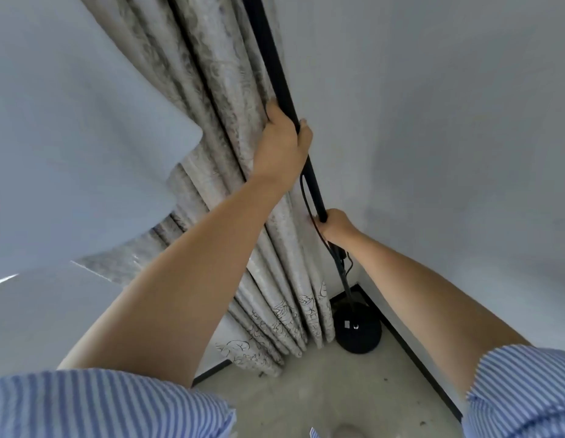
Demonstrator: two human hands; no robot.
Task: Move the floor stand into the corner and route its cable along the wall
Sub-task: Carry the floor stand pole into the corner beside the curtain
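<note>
Two striped sleeves [101, 403]; left hand [282, 147] and right hand [336, 224] each wrapped around one black floor stand [282, 80], round base [357, 330] cornered, thin cable [308, 207] alongside.

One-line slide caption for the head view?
Both hands, left above right, grip the black floor-stand pole beside the grey patterned curtain.

Soft, even daylight is filling the room, and nothing is looking harsh or very dark. A white glare is shining on the glossy desk [85, 270] at the left edge. Weak shadows are lying in the folds of the curtain [211, 90] and in the corner of the floor [306, 380]. The wide lens is bending straight lines strongly toward the edges. The striped sleeves [101, 406] at the bottom are looking a little blurred.
</note>
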